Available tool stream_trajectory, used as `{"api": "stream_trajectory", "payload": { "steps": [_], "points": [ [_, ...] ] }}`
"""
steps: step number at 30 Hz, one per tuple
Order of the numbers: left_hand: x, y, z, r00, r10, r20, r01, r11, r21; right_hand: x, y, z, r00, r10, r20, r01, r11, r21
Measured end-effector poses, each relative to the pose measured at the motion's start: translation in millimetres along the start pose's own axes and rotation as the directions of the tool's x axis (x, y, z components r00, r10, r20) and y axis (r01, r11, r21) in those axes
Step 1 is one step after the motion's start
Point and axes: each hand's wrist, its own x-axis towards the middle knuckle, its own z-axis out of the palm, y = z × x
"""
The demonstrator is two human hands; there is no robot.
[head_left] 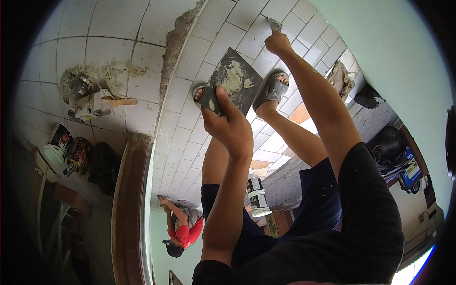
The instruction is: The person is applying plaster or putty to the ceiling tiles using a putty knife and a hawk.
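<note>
My left hand [231, 130] grips a dark square board [244, 78] by its near corner, thumb on top. Pale, crumbly mortar is smeared over the board's face. Farther off and to the right, my right hand [278, 42] is closed around a small putty knife [274, 24], its grey blade pointing away from me. The blade is over the white tiles [228, 38]; whether it touches them I cannot tell. Most of the knife's handle is hidden in my fist. My feet, in grey sandals [271, 89], stand on the tiles beyond and beside the board.
A broken strip edge [178, 40] divides the tiles from larger ones at left, where rubble [111, 73] and a torn carton [90, 105] lie. Pails [58, 145] stand there; another pail [258, 198] is between my legs. A person in red [187, 232] crouches behind. A green wall [389, 52] rises right.
</note>
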Motion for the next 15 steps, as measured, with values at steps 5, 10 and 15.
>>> {"api": "stream_trajectory", "payload": {
  "steps": [5, 10, 15],
  "points": [
    [13, 2, -16, 0.993, -0.085, -0.085, 0.081, 0.996, -0.049, -87, 15, 60, 0.991, -0.080, 0.108, 0.091, 0.991, -0.100],
    [20, -2, -25, 0.979, -0.137, -0.148, 0.130, 0.990, -0.051, -147, 31, 122, 0.963, -0.169, 0.209, 0.213, 0.954, -0.209],
    [12, 4, -26, 0.990, -0.080, -0.118, 0.075, 0.996, -0.049, -118, -9, 106, 0.980, -0.183, 0.080, 0.191, 0.974, -0.118]
  ]
}}
